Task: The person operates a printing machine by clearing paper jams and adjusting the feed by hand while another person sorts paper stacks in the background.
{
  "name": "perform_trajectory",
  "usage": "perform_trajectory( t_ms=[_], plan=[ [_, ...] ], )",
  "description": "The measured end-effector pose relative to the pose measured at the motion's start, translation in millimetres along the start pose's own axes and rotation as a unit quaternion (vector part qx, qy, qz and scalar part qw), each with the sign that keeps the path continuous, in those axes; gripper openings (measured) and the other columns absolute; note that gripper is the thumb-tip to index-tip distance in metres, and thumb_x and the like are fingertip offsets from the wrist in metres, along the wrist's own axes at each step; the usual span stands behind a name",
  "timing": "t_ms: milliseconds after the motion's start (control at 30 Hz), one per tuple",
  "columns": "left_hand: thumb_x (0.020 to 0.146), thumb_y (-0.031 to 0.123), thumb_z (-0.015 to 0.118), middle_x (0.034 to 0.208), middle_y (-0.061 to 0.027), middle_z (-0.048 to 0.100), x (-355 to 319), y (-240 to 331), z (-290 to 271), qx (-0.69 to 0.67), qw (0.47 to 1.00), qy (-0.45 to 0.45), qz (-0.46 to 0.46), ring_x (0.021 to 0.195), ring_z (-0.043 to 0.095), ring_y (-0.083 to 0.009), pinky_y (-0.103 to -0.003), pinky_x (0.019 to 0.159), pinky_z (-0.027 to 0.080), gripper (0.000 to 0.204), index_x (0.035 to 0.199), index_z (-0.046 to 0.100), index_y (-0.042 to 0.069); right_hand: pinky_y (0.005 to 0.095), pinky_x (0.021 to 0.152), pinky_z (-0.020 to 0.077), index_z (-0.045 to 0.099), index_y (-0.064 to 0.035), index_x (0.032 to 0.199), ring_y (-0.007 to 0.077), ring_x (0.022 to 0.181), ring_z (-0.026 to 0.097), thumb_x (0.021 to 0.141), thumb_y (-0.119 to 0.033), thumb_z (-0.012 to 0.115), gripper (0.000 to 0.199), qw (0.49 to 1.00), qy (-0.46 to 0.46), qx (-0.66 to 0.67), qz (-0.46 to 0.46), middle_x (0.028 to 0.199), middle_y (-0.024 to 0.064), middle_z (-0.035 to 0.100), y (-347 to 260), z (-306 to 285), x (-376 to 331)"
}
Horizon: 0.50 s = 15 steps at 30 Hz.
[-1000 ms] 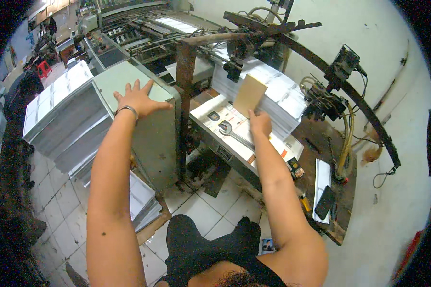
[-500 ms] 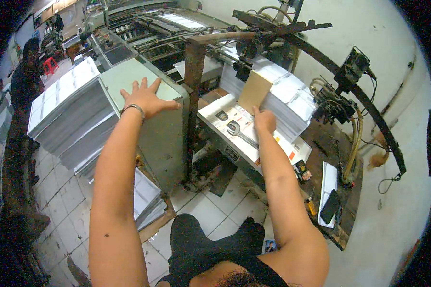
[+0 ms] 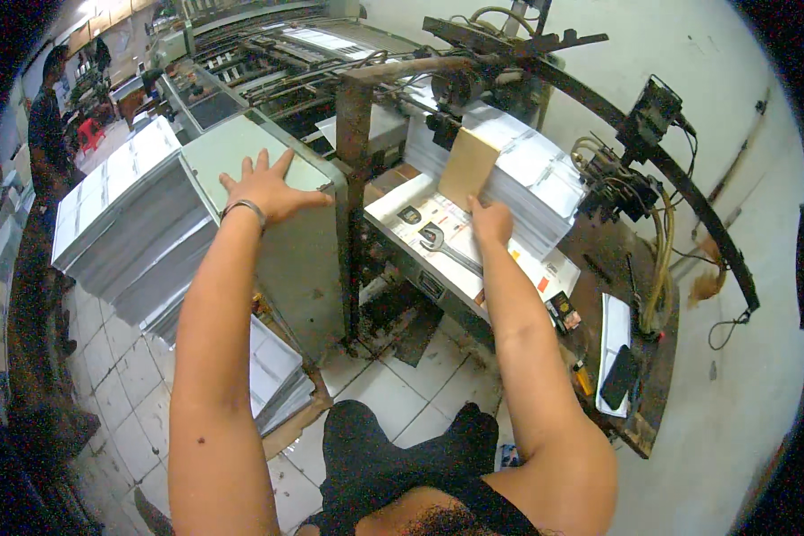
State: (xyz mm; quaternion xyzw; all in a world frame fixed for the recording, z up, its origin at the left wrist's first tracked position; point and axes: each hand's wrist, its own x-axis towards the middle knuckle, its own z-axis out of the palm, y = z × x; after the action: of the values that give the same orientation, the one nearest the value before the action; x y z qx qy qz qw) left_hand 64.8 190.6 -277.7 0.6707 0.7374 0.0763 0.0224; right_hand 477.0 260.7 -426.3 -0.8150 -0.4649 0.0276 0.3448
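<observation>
My left hand (image 3: pixel 271 189) lies with spread fingers on the pale green top (image 3: pixel 232 143) of a machine cabinet, and a bracelet circles its wrist. With my right hand (image 3: pixel 491 221) I grip the lower edge of a flat tan board (image 3: pixel 469 167). The board leans upright against the near side of a tall stack of white printed sheets (image 3: pixel 536 170). Beneath it, a paper-covered feed table (image 3: pixel 420 201) carries an adjustable wrench (image 3: pixel 447 247), close to my right wrist. Another tall stack of printed sheets (image 3: pixel 121 201) stands left of the cabinet.
A dark rusty frame post (image 3: pixel 354 125) and a curved metal arm (image 3: pixel 616 116) with hoses surround the feed table. At the right are a phone (image 3: pixel 617 377) and a small dark box (image 3: pixel 563 311). More sheets (image 3: pixel 275 362) lie low by the cabinet. A person (image 3: pixel 46 125) stands far left.
The view has shifted slightly, and the person at far left shows more fully. Both hands keep their places, the right one still gripping the tan board.
</observation>
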Motion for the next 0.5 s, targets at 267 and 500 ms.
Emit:
perform_trajectory(
  t_ms=[267, 500],
  plan=[
    [0.06, 0.089, 0.073, 0.173, -0.0194, 0.021, 1, 0, -2, -0.007, 1.0, -0.005, 0.002, 0.16, 0.017, -0.0431, -0.074, 0.122, 0.006, 0.127, 0.165, 0.034, 0.028, 0.0512, 0.079, 0.0563, 0.076, 0.001, 0.079, 0.0432, 0.083, 0.073, 0.08, -0.06, 0.081, 0.061, 0.997, -0.003, 0.072, -0.006, 0.089, 0.0268, 0.075, 15, 11, 8],
    [0.06, 0.088, 0.073, 0.173, -0.0204, 0.022, 2, 1, 2, -0.006, 1.0, 0.002, 0.006, 0.16, 0.016, -0.0432, -0.075, 0.122, 0.006, 0.127, 0.165, 0.035, 0.028, 0.0508, 0.075, 0.0553, 0.075, 0.0001, 0.076, 0.0421, 0.076, 0.071, 0.077, -0.062, 0.082, 0.062, 0.994, 0.021, 0.106, 0.012, 0.08, 0.0243, 0.073, 31, 9, 14]
  ],
)
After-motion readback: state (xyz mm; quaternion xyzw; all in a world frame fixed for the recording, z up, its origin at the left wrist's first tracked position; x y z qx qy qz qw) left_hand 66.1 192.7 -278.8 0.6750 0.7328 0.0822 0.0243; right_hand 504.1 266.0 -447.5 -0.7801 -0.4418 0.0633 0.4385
